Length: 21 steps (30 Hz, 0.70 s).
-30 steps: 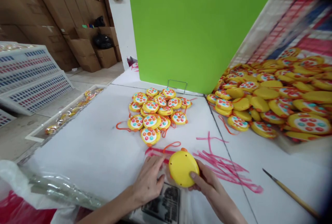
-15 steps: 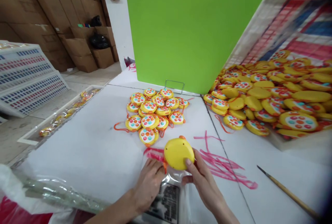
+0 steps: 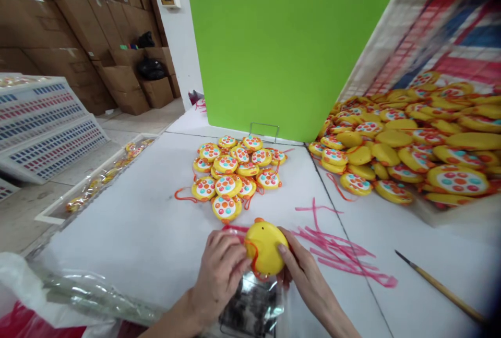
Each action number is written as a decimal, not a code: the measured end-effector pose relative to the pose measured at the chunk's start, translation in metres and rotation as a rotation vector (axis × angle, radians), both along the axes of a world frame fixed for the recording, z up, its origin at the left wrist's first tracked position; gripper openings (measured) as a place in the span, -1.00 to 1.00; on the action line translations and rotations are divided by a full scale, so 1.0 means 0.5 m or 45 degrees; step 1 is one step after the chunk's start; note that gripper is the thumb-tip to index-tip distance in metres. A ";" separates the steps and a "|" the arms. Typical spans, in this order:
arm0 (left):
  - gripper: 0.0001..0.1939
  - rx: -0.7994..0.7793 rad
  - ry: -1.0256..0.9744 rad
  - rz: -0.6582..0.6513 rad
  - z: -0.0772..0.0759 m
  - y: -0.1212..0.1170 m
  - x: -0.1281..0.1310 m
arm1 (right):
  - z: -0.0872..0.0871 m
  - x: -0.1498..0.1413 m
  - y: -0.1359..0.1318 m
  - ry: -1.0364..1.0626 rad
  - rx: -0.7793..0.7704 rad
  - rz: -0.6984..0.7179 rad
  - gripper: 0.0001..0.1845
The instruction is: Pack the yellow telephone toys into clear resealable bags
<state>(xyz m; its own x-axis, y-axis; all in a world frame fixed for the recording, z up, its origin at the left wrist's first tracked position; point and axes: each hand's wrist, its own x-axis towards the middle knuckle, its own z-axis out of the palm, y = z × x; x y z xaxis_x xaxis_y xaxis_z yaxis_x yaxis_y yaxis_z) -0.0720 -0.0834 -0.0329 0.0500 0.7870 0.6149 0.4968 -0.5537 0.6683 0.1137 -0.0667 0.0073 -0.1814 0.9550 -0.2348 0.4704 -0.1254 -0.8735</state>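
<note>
A round yellow toy (image 3: 265, 246) with an orange cord is held back side up just above the white table (image 3: 136, 228). My right hand (image 3: 303, 273) grips its right edge with thumb and fingers. My left hand (image 3: 219, 274) presses its closed fingers on the toy's left edge, at the orange cord. Beneath both hands lies a clear plastic bag (image 3: 252, 306) with dark print. A small heap of the same toys (image 3: 233, 173), spotted faces up, sits further back on the table.
A large pile of yellow toys (image 3: 410, 145) fills the right side. A thin wooden brush (image 3: 438, 288) lies at the right. A green board (image 3: 289, 46) stands behind. Clear bags (image 3: 94, 288) lie at the left; crates (image 3: 43, 124) and cardboard boxes (image 3: 78, 25) stand beyond.
The toy moved left and slightly down, now over the bag's mouth. My left hand rose from the table onto the toy's left edge and cord.
</note>
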 end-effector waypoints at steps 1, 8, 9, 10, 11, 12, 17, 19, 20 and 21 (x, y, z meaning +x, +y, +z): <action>-0.88 -0.117 -0.104 0.012 0.010 0.003 -0.003 | 0.002 -0.003 -0.001 -0.004 0.011 -0.005 -0.41; -0.63 -0.735 -0.483 -0.215 0.063 0.046 0.025 | 0.006 -0.020 -0.011 -0.045 0.100 0.040 -0.43; -0.69 -0.746 -0.519 -0.255 0.063 0.050 0.028 | 0.006 -0.020 -0.012 -0.042 0.089 0.041 -0.42; -0.72 -0.757 -0.558 -0.294 0.060 0.053 0.030 | 0.006 -0.019 -0.013 -0.042 0.079 0.043 -0.41; -0.74 -0.771 -0.600 -0.337 0.056 0.055 0.029 | 0.006 -0.018 -0.014 -0.047 0.072 0.049 -0.41; -0.73 -0.791 -0.642 -0.380 0.051 0.055 0.026 | 0.006 -0.017 -0.015 -0.051 0.071 0.055 -0.41; -0.61 -0.878 -0.765 -0.514 0.036 0.057 0.013 | 0.001 -0.017 -0.020 -0.006 0.076 0.063 -0.46; -0.63 -0.880 -0.775 -0.504 0.038 0.058 0.016 | -0.002 -0.018 -0.020 0.003 0.069 0.058 -0.46; -0.64 -0.884 -0.781 -0.497 0.040 0.058 0.018 | -0.003 -0.018 -0.019 -0.004 0.068 0.053 -0.46; -0.64 -0.895 -0.795 -0.496 0.041 0.058 0.021 | -0.003 -0.018 -0.018 -0.012 0.067 0.048 -0.45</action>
<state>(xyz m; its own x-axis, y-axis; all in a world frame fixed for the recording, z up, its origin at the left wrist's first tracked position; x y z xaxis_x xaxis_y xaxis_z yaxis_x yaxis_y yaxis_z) -0.0616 -0.0544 -0.0123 0.2083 0.9778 0.0235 -0.1835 0.0154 0.9829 0.1048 -0.0756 0.0056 -0.2153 0.9586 -0.1863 0.4822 -0.0616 -0.8739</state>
